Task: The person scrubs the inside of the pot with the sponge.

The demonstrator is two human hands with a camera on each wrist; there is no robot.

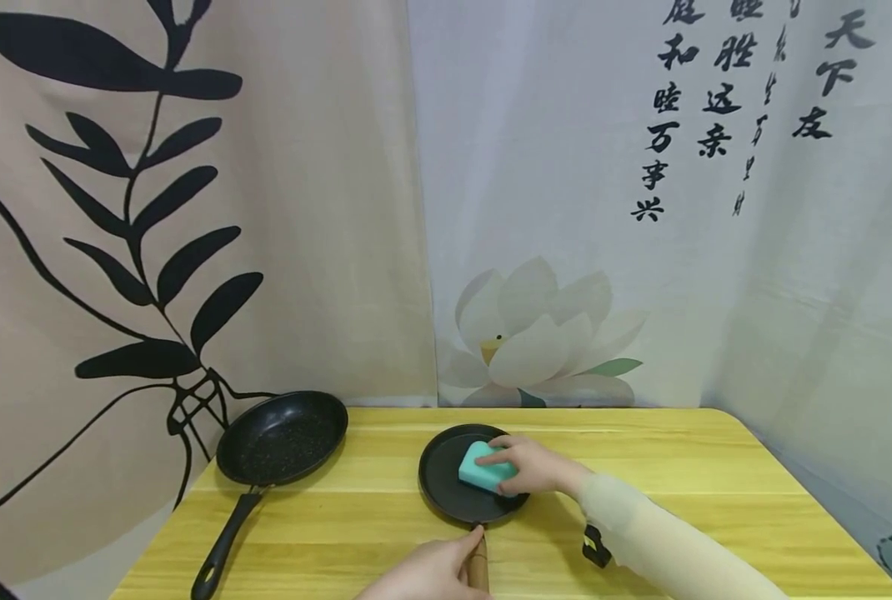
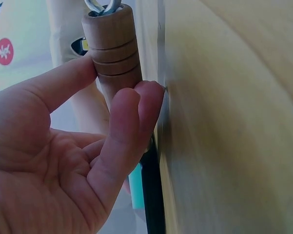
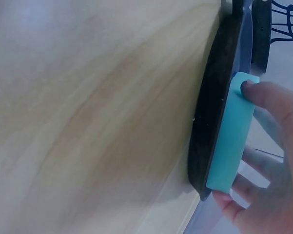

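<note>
Sponge (image 1: 483, 475), pinched by the right hand (image 1: 530, 463), rests in a pan (image 1: 441, 473) whose six-o'clock handle (image 1: 478, 571) the left hand (image 1: 431, 573) holds; a skillet (image 1: 281, 439) lies at nine o'clock.

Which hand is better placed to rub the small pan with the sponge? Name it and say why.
Right, most likely: the right hand grips the turquoise sponge inside the small pan. The left hand holds that pan's wooden handle, so it seems better suited to steadying.
</note>
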